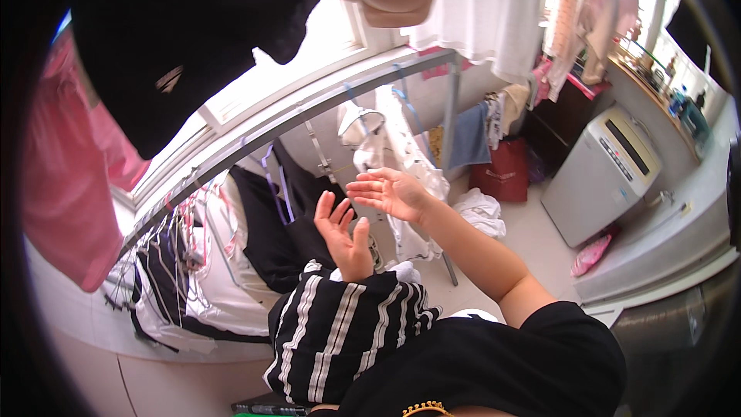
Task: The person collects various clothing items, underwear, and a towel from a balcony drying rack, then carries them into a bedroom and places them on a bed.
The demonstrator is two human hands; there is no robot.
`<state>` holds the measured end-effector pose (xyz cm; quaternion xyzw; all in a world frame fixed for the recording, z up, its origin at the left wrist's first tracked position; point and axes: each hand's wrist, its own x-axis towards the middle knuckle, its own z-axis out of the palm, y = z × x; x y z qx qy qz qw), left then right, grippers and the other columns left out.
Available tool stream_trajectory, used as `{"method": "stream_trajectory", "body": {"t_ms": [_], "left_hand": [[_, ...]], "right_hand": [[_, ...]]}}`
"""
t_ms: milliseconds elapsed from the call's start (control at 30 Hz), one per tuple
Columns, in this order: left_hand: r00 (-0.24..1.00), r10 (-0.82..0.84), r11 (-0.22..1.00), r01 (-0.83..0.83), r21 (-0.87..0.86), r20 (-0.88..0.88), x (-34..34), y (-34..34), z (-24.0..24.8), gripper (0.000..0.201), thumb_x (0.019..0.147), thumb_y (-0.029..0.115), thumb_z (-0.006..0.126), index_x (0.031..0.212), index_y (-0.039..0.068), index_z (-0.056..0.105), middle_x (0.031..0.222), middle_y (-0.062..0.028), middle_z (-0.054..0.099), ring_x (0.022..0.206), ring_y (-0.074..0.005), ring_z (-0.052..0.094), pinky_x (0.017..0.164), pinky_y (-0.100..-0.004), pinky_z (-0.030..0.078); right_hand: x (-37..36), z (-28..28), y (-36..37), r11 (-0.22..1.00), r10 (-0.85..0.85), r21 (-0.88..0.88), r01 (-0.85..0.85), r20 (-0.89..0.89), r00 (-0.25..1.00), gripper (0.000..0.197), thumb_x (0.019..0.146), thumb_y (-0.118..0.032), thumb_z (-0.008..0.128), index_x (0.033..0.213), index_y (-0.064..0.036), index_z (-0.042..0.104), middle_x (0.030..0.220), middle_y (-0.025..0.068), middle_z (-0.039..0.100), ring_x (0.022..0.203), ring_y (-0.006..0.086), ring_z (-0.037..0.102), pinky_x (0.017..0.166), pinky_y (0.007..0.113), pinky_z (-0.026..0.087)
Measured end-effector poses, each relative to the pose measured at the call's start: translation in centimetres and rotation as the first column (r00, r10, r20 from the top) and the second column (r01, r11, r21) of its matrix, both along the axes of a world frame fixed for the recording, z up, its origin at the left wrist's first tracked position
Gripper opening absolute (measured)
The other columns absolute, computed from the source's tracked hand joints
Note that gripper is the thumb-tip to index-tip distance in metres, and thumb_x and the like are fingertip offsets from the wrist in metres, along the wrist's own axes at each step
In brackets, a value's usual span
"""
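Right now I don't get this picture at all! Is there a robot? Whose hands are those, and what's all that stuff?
No robot here, just a person. A wide, round-seeing camera on their head looks down, so straight edges look bendy. The left hand and right hand are both open, with nothing gripped in the fingers. A black-and-white striped cloth lies over the left forearm. In front is a grey metal rail with clothes on hangers, including a white garment with dark marks. On the floor are a white cloth bundle and a red bag, near a pale, boxy appliance.
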<state>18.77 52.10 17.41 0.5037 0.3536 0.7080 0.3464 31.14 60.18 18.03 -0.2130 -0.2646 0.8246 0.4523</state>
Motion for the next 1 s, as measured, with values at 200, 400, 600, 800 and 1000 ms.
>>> {"method": "stream_trajectory", "body": {"t_ms": [200, 400, 600, 800, 1000], "left_hand": [[0.997, -0.071, 0.992, 0.075, 0.098, -0.043, 5.8, -1.3, 2.0, 0.063, 0.071, -0.002, 0.052, 0.130, 0.002, 0.030, 0.131, -0.0125, 0.035, 0.112, -0.0222, 0.043, 0.096, -0.0363, 0.032], [0.960, -0.279, 0.958, 0.280, 0.065, -0.029, 13.6, -2.6, 2.4, 0.061, 0.072, -0.002, 0.051, 0.129, 0.001, 0.030, 0.130, -0.0125, 0.035, 0.110, -0.0223, 0.044, 0.096, -0.0368, 0.033], [0.887, -0.459, 0.887, 0.460, 0.028, -0.047, 23.1, -4.6, 1.7, 0.059, 0.073, -0.002, 0.050, 0.128, 0.000, 0.030, 0.129, -0.0136, 0.036, 0.109, -0.0222, 0.047, 0.095, -0.0371, 0.036], [0.792, -0.610, 0.792, 0.610, 0.005, -0.027, 32.8, -7.7, 1.2, 0.057, 0.074, -0.002, 0.051, 0.128, 0.001, 0.031, 0.129, -0.0133, 0.037, 0.108, -0.0203, 0.047, 0.095, -0.0350, 0.037], [0.669, -0.743, 0.669, 0.743, -0.017, -0.017, 40.6, -10.1, 0.6, 0.055, 0.075, -0.003, 0.051, 0.126, 0.000, 0.032, 0.128, -0.0123, 0.038, 0.107, -0.0198, 0.048, 0.093, -0.0340, 0.039]], "right_hand": [[6.5, 1.0, -3.3, 0.988, -0.111, 0.106, 0.113, -0.020, 0.994, 0.039, 0.088, -0.020, 0.045, 0.117, 0.0058, 0.040, 0.115, 0.0228, 0.050, 0.109, 0.0293, 0.051, 0.097, 0.036, 0.041], [15.2, 2.7, -8.1, 0.933, -0.278, 0.241, 0.267, 0.010, 0.961, 0.040, 0.089, -0.021, 0.043, 0.120, 0.0041, 0.041, 0.107, 0.0179, 0.057, 0.104, 0.0265, 0.054, 0.096, 0.036, 0.040], [24.9, 2.2, -13.4, 0.882, -0.420, 0.237, 0.407, 0.008, 0.907, 0.034, 0.089, -0.017, 0.042, 0.118, 0.0013, 0.045, 0.103, 0.0163, 0.059, 0.101, 0.0245, 0.055, 0.093, 0.036, 0.041], [34.1, 1.4, -19.2, 0.811, -0.560, 0.234, 0.536, 0.045, 0.828, 0.031, 0.088, -0.015, 0.042, 0.114, -0.0001, 0.048, 0.104, 0.0180, 0.061, 0.101, 0.0240, 0.056, 0.092, 0.036, 0.041], [40.9, 1.7, -24.4, 0.720, -0.684, 0.218, 0.659, 0.057, 0.728, 0.031, 0.088, -0.014, 0.042, 0.115, 0.0014, 0.047, 0.099, 0.0165, 0.062, 0.097, 0.0244, 0.057, 0.090, 0.035, 0.042]]}}
